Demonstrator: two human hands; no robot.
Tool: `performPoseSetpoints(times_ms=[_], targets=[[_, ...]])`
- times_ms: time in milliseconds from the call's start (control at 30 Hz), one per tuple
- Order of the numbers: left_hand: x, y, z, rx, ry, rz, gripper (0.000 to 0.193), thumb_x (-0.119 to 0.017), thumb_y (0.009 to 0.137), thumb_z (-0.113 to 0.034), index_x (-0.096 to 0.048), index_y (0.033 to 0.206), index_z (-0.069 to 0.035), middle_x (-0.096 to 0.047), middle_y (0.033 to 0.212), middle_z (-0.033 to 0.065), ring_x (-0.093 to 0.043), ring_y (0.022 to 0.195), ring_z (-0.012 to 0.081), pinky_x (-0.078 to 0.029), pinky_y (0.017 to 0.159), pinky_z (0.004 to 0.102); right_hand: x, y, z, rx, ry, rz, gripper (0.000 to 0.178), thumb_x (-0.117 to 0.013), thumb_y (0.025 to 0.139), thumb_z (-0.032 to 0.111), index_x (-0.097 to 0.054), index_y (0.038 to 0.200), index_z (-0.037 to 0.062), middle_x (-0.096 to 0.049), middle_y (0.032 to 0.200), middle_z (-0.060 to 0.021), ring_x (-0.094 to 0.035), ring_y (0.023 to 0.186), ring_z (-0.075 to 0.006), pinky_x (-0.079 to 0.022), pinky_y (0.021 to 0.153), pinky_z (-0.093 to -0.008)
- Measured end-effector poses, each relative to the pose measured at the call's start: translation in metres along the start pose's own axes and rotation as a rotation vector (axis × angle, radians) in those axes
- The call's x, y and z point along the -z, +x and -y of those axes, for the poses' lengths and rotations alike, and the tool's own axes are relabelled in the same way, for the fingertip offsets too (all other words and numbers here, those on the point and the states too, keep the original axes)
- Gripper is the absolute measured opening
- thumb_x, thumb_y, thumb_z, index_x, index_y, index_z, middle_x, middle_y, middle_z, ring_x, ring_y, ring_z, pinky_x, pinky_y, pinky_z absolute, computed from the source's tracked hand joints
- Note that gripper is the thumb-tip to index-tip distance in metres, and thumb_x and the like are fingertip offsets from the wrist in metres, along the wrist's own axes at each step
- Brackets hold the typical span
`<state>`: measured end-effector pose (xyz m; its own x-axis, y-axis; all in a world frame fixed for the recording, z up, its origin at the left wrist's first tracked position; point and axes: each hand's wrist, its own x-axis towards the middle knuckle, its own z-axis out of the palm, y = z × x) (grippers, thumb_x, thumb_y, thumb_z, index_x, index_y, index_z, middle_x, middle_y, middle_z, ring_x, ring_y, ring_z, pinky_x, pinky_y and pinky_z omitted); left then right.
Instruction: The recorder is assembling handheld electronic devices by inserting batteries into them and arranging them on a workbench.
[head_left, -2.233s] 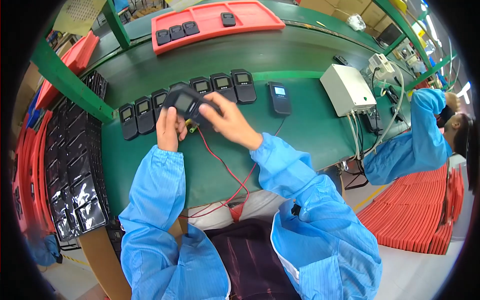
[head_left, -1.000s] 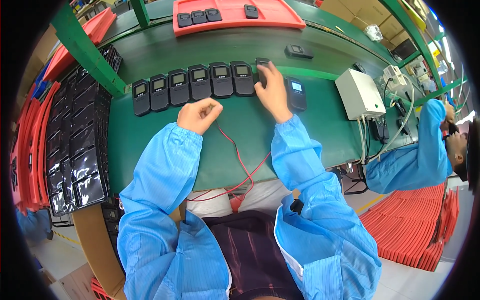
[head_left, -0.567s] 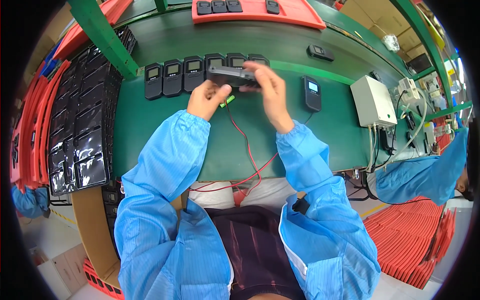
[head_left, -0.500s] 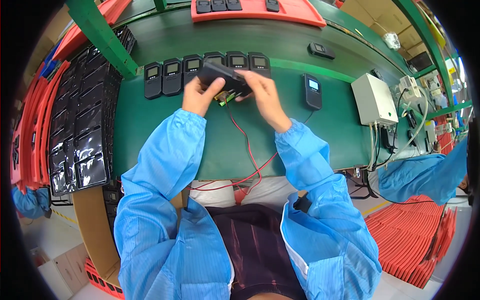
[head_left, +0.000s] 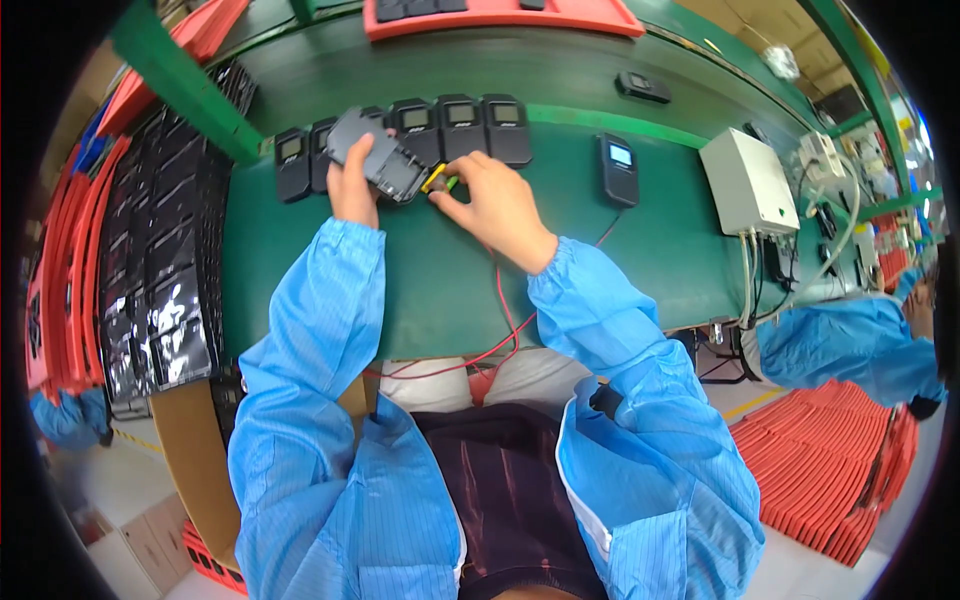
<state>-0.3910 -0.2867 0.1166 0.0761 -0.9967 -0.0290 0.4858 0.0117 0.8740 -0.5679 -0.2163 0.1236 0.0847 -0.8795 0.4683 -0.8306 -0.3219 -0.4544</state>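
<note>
Green surface (head_left: 620,275), viewed from above: the left hand (head_left: 353,193) grips a black handheld device (head_left: 387,162) over it, long axis slanting from upper left to lower right, exposed compartment end toward the right hand (head_left: 492,203), which pinches a yellow-and-green connector (head_left: 436,180) close by. Beyond lie similar devices (head_left: 461,138) in a row; farther right, a lit-screen unit (head_left: 621,185) and white box (head_left: 745,180).
</note>
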Motion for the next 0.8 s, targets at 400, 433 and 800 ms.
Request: performPoseSetpoints(times_ms=[400, 433, 800], targets=[[-0.007, -0.007, 0.004, 0.124, 0.089, 0.166, 0.037, -0.067, 0.085, -0.023, -0.057, 0.117, -0.008, -0.062, 0.108, 0.0067, -0.062, 0.096, 0.0169, -0.054, 0.075, 0.0341, 0.007, 0.008, -0.008, -0.185, 0.492, -0.048, 0.032, -0.073, 0.08, 0.019, -0.063, 0.105, 0.0037, -0.061, 0.081, -0.0047, -0.055, 0.064, -0.0176, -0.047, 0.06, -0.0314], [-0.008, -0.012, 0.003, 0.119, 0.092, 0.163, 0.037, -0.067, 0.085, -0.023, -0.057, 0.117, -0.008, -0.062, 0.108, 0.0067, -0.062, 0.096, 0.0169, -0.054, 0.075, 0.0341, 0.007, 0.005, -0.006, -0.172, 0.485, -0.035, 0.032, -0.073, 0.08, 0.019, -0.063, 0.106, 0.0039, -0.06, 0.082, -0.0041, -0.054, 0.065, -0.016, -0.046, 0.06, -0.03], [-0.008, -0.014, 0.014, -0.168, 0.227, 0.289, 0.052, -0.071, 0.083, -0.02, -0.039, 0.12, -0.006, -0.057, 0.105, 0.0059, -0.058, 0.091, 0.0146, -0.05, 0.077, 0.03, 0.011, 0.004, 0.007, 0.116, 0.343, -0.016, 0.04, -0.074, 0.078, 0.025, -0.06, 0.109, 0.0045, -0.058, 0.084, -0.0051, -0.057, 0.076, -0.0202, -0.047, 0.063, -0.0328]])
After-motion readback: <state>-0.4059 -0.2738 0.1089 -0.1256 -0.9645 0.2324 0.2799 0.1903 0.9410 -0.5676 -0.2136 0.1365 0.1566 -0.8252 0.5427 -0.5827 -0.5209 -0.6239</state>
